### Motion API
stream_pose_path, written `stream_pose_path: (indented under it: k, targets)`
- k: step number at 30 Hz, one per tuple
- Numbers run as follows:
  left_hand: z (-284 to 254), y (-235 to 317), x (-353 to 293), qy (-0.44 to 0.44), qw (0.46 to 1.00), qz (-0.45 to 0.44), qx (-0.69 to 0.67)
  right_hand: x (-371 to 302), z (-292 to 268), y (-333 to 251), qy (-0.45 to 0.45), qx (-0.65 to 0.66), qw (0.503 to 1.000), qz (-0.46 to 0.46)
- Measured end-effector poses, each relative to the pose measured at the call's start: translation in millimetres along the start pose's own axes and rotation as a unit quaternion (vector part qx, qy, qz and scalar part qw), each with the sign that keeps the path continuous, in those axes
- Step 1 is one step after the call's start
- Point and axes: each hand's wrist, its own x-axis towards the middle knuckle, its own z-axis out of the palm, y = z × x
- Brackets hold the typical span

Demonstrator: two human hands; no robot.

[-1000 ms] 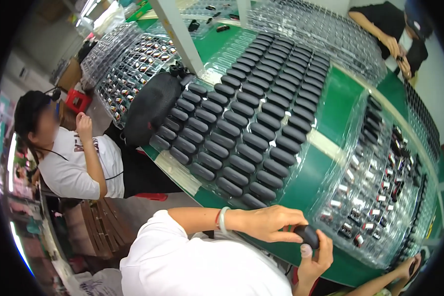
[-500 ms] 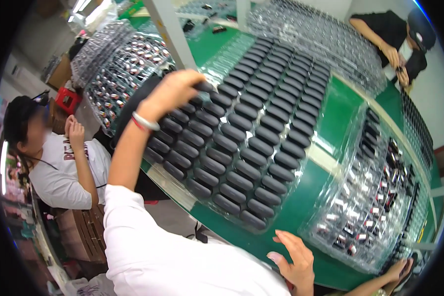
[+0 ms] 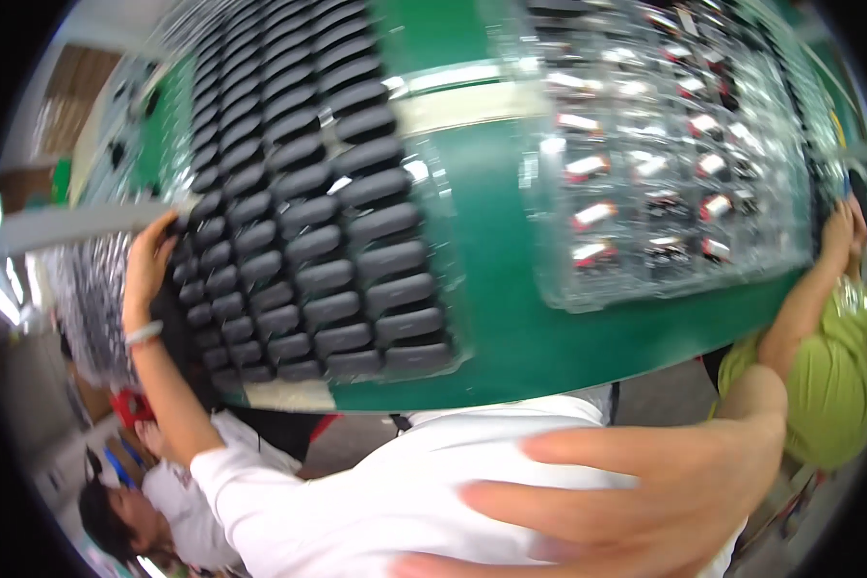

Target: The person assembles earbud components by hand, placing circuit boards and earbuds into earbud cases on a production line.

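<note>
The left hand reaches to the centre left of the frame and rests on the left edge of a clear plastic tray filled with rows of dark grey moulded cases. The fingers curl over the tray's edge beside the outermost cases; the grip appears closed on the tray edge rather than on a single case. A pale wristband sits on that wrist.

The right hand fills the lower right of the frame, close to the camera and blurred. Its fingers are spread apart and it holds nothing.

The tray lies on the green table, left of centre. A second clear tray holding small red and white parts occupies the upper right.

Handling judgement: the tray is probably thin formed plastic, light but flexible, and likely to sag under a full load if lifted by one edge. Support at two opposite edges would suit it. The cases look rigid, matte and easy to pinch across their short sides.

Another person's arm, with a green shirt, reaches the table edge at right.
</note>
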Motion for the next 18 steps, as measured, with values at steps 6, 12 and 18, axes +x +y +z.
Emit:
stream_pose_path:
  k: [6, 12, 18]
  targets:
    - [-47.1, 74.8, 32.4, 0.029, 0.991, 0.099, 0.082, -27.2, -3.0, 2.4, 0.041, 0.036, 0.998, -0.017]
    - [-13.4, 276.8, 177.1, 0.094, 0.930, 0.353, -0.030, -8.8, -4.7, 12.0, 0.064, 0.062, 0.994, -0.069]
    - [21.9, 388.1, 295.6, 0.142, 0.905, 0.400, -0.023, -15.7, -24.9, 25.2, 0.078, 0.049, 0.991, -0.099]
